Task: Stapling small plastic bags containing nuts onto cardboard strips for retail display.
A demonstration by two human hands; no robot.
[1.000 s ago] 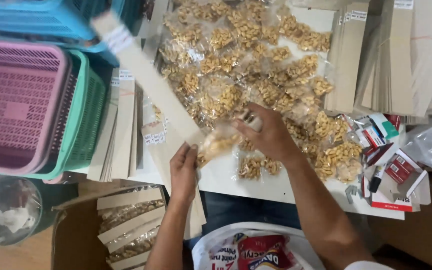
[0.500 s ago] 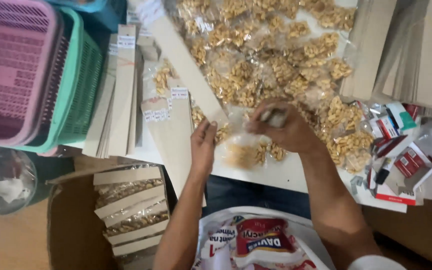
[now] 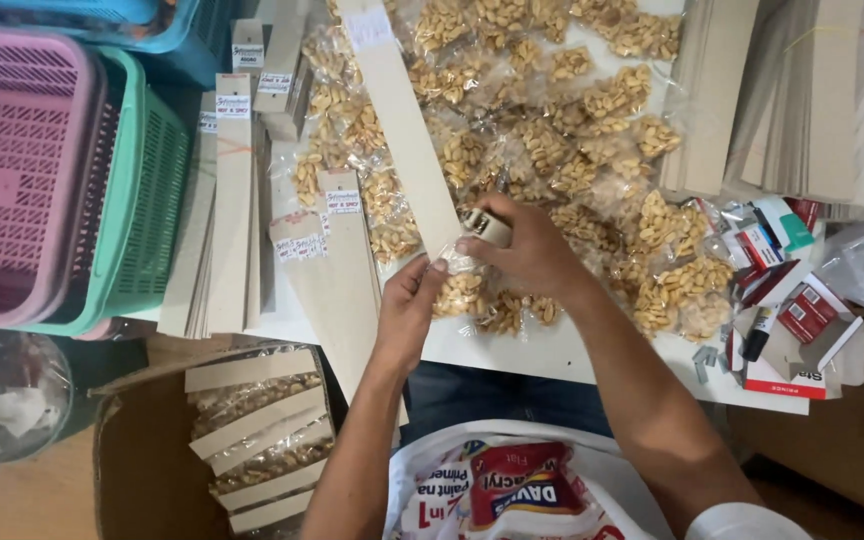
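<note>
Two hands work one card strip [image 3: 407,140] at the table [image 3: 542,350] edge: the left hand [image 3: 407,305] pinches a nut packet [image 3: 460,290] against it, the right hand [image 3: 532,250] grips a stapler [image 3: 487,225], beside three stacked baskets [image 3: 142,190].

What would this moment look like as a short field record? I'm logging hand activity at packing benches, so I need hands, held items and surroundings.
left hand: pinches a small clear peanut packet at the lower end of a long cardboard strip
right hand: grips a small stapler at that same end
table: white, strewn with peanut packets
left side: pink basket nested in a green basket
below table: cardboard box holding finished strips
right side: staple boxes
</note>
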